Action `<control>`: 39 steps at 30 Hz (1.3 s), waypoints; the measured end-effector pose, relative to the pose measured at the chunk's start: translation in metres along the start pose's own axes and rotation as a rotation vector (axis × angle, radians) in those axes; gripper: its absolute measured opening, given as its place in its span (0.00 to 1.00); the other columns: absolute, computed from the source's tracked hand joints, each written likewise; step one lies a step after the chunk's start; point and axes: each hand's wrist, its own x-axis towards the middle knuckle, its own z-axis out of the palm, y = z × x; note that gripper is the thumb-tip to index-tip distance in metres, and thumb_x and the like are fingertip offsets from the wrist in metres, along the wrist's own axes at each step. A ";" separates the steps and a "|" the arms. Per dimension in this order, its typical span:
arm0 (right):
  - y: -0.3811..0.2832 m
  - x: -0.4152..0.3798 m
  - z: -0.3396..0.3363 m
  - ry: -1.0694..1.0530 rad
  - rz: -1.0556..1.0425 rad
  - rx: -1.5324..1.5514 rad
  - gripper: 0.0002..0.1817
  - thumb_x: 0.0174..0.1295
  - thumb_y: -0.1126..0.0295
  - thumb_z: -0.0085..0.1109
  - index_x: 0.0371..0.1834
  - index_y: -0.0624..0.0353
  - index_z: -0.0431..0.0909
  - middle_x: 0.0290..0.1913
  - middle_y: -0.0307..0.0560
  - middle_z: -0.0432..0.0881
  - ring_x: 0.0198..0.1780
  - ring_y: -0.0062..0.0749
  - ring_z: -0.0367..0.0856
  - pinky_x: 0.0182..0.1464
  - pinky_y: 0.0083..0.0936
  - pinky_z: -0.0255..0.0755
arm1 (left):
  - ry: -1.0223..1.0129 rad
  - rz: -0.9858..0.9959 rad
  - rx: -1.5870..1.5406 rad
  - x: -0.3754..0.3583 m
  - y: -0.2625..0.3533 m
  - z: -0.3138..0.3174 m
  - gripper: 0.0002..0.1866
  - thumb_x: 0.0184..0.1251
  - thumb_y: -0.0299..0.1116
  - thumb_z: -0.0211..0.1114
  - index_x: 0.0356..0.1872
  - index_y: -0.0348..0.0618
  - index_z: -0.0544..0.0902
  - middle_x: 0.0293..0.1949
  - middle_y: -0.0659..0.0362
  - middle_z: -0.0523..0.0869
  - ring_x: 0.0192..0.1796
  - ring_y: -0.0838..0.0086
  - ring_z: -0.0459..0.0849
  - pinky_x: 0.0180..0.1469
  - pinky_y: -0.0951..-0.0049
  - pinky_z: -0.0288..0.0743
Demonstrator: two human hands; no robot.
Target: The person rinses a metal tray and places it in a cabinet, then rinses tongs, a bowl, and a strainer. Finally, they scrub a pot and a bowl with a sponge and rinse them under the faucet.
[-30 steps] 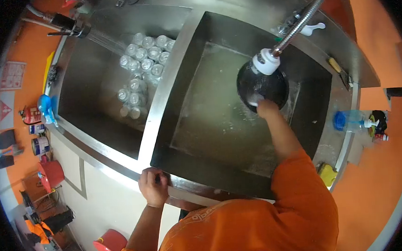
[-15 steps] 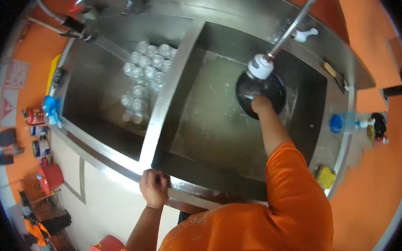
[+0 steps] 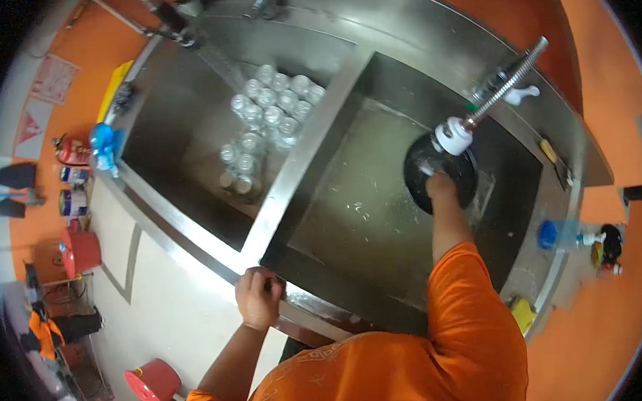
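Observation:
My right hand (image 3: 440, 185) reaches into a round black container (image 3: 469, 184) in the right sink basin. Something small and pale shows at its fingertips, too blurred to name. Just above the container hangs a white tap head (image 3: 452, 136) on a coiled metal hose (image 3: 509, 84). My left hand (image 3: 260, 298) is closed at the front edge of the steel sink (image 3: 309, 302), by the foot of the divider; a small dark thing shows in its curled fingers. Cloudy water (image 3: 365, 198) lies in the right basin.
Several clear glasses (image 3: 272, 116) stand in the left basin under a running spray. A brush or scraper (image 3: 550, 153) lies on the right ledge, with a blue-capped bottle (image 3: 558, 235) and a yellow sponge (image 3: 523, 314) nearer. Red buckets (image 3: 81, 250) are on the left.
The view has shifted, so the sink and glasses appear further right. My right hand remains in the black container, and my left hand remains at the sink edge.

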 end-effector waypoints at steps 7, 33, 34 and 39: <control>0.073 -0.044 -0.008 -0.142 0.174 -0.028 0.19 0.59 0.70 0.38 0.54 0.62 0.63 0.50 0.58 0.72 0.51 0.49 0.72 0.52 0.38 0.66 | -0.012 0.033 0.051 0.004 0.006 -0.006 0.07 0.43 0.27 0.62 0.26 0.47 0.75 0.30 0.60 0.77 0.34 0.65 0.76 0.37 0.67 0.66; 0.167 -0.103 -0.119 1.093 0.335 0.575 0.29 0.53 0.72 0.52 0.58 0.65 0.54 0.50 0.67 0.64 0.52 0.58 0.64 0.56 0.43 0.55 | 0.001 0.029 -0.039 -0.008 0.009 -0.005 0.03 0.47 0.27 0.57 0.25 0.43 0.74 0.29 0.55 0.75 0.33 0.58 0.74 0.37 0.60 0.66; 0.180 -0.090 -0.117 1.073 0.399 0.534 0.31 0.52 0.71 0.53 0.59 0.66 0.53 0.50 0.68 0.64 0.53 0.58 0.63 0.58 0.44 0.53 | -0.005 0.025 -0.017 -0.007 0.014 -0.008 0.03 0.47 0.27 0.57 0.25 0.43 0.74 0.29 0.54 0.75 0.33 0.58 0.74 0.37 0.60 0.66; 0.140 -0.103 -0.138 1.041 0.214 0.108 0.29 0.50 0.66 0.55 0.57 0.63 0.60 0.56 0.67 0.62 0.58 0.61 0.57 0.60 0.41 0.52 | 0.029 0.074 0.039 -0.005 0.013 -0.007 0.04 0.47 0.26 0.57 0.26 0.42 0.75 0.30 0.54 0.76 0.34 0.57 0.75 0.37 0.60 0.67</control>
